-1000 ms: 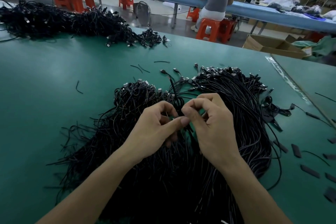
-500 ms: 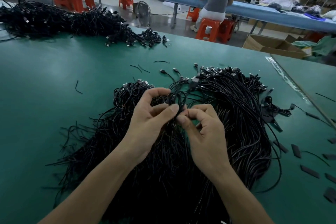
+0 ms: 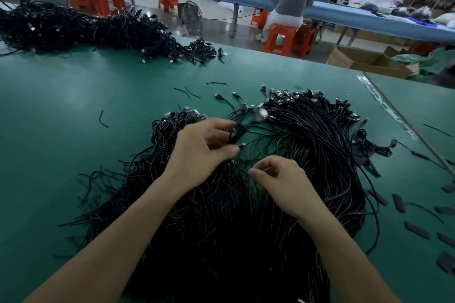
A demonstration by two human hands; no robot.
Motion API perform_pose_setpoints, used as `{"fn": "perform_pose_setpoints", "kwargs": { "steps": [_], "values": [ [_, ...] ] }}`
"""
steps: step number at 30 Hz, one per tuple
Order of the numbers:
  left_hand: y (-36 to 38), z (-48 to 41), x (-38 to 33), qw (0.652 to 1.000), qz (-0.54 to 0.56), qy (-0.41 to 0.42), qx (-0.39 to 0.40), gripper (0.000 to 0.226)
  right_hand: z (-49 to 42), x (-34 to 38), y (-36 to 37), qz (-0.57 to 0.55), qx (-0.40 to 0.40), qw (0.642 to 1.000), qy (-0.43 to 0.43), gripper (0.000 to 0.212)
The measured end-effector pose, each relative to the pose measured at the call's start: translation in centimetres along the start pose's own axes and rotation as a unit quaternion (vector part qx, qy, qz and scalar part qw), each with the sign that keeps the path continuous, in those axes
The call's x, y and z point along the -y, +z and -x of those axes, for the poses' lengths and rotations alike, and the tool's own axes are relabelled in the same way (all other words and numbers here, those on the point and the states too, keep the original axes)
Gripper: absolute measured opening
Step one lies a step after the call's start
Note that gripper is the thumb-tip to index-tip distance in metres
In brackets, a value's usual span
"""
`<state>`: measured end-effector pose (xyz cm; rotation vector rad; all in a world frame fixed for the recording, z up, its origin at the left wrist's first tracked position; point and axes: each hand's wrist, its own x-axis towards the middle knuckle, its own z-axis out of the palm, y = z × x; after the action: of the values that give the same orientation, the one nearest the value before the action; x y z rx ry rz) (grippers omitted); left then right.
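My hands are apart now: my left hand (image 3: 204, 149) grips the coiled cable (image 3: 236, 133) above the pile (image 3: 320, 150). Whether my curled right hand (image 3: 280, 181) pinches anything, I cannot tell. Coiling seems finished, so next I set the coil aside.

The left hand (image 3: 206, 145) pinched a cable (image 3: 237, 134) between thumb and curled fingers; the right hand (image 3: 283, 179), just behind that grip, had its fingers curled.

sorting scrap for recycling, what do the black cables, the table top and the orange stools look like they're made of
Black cables: flexible matte black sheath, probably plastic or rubber; their plug ends look like shiny metal. Table top: smooth green mat with a faint sheen, perhaps rubber or vinyl. Orange stools: glossy moulded plastic, apparently.
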<state>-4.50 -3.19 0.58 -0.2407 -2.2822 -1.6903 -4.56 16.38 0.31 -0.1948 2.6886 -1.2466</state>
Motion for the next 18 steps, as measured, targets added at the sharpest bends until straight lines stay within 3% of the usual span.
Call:
{"fn": "perform_pose_setpoints", "kwargs": {
  "steps": [2,5,11,14,16,18],
  "values": [
    [-0.4,-1.8,0.8,0.995,-0.054,-0.040,-0.078,0.048,-0.8,-1.1,-0.1,0.184,-0.015,0.982,0.049,0.025],
    [-0.7,-4.2,1.7,0.981,-0.137,-0.042,-0.130,0.044,-1.5,-2.0,0.3,0.286,-0.008,0.951,0.115,0.030],
    [0.0,-5.4,4.3,0.936,-0.344,-0.059,-0.049,0.043,-2.5,-2.1,1.3,0.301,-0.067,0.944,0.116,0.012],
    [0.5,-5.3,5.3,0.889,-0.450,-0.078,-0.027,0.024,-2.8,-2.3,1.1,0.275,-0.059,0.950,0.132,0.018],
    [0.8,-5.4,5.4,0.872,-0.480,-0.087,-0.036,0.024,-2.7,-2.3,0.9,0.267,-0.055,0.952,0.139,0.028],
    [0.8,-5.7,5.4,0.862,-0.497,-0.083,-0.052,0.029,-2.8,-2.3,0.4,0.249,-0.051,0.956,0.146,0.025]
  ]
}}
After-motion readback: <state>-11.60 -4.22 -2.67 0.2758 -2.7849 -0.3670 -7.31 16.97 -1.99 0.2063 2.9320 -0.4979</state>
